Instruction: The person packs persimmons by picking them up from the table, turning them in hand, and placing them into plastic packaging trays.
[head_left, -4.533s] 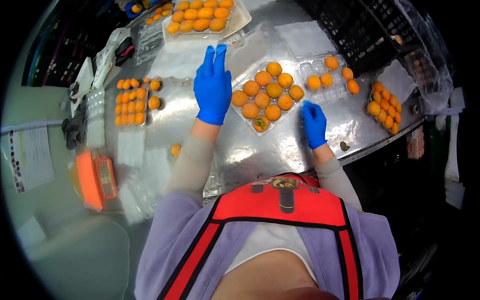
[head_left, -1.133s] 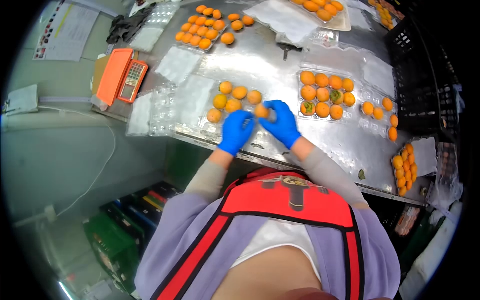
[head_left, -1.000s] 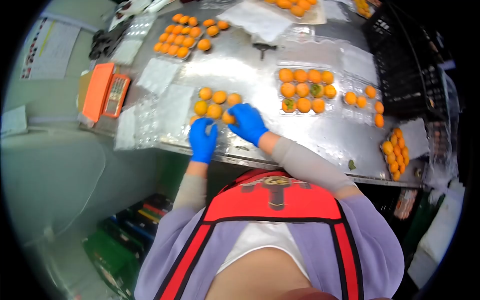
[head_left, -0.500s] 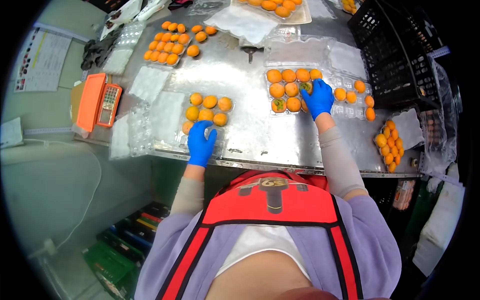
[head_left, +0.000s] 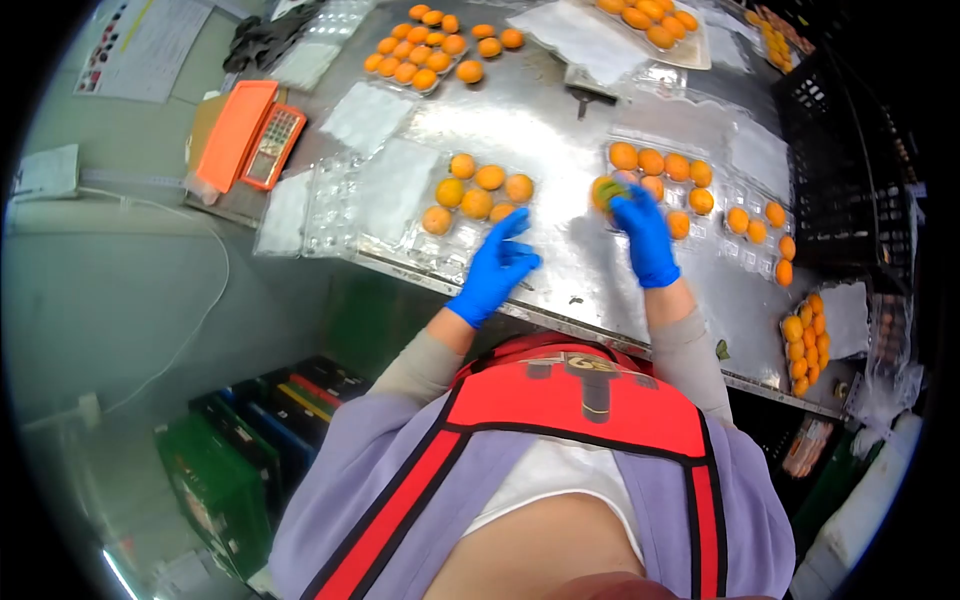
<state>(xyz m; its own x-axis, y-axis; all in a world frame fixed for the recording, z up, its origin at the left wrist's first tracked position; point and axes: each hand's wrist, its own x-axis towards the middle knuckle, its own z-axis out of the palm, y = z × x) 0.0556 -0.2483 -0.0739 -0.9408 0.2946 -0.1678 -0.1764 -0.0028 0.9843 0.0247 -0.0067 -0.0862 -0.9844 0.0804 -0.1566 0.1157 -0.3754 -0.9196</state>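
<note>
My right hand [head_left: 643,235], in a blue glove, has its fingertips closed on an orange persimmon [head_left: 606,192] with a green calyx. It is over the left side of a clear plastic tray holding several persimmons [head_left: 676,167]; the hand hides part of this tray. My left hand [head_left: 495,265], also blue-gloved, is open with its fingers apart and nothing in it. It hovers by the lower right corner of another clear tray [head_left: 430,258], where several persimmons [head_left: 476,204] sit in the cells.
A partly filled tray [head_left: 760,205] lies right, beside a black crate [head_left: 835,150]. Another filled tray [head_left: 806,345] is near the front right edge. Far left are a full tray [head_left: 415,50], loose persimmons [head_left: 470,71] and an orange-cased scale [head_left: 237,135]. White pads [head_left: 370,115] lie about.
The view has shifted, moving the table scene rightward. My right hand has moved to the tray's left side and grips a persimmon. My left hand has come away from the left tray's fruit.
</note>
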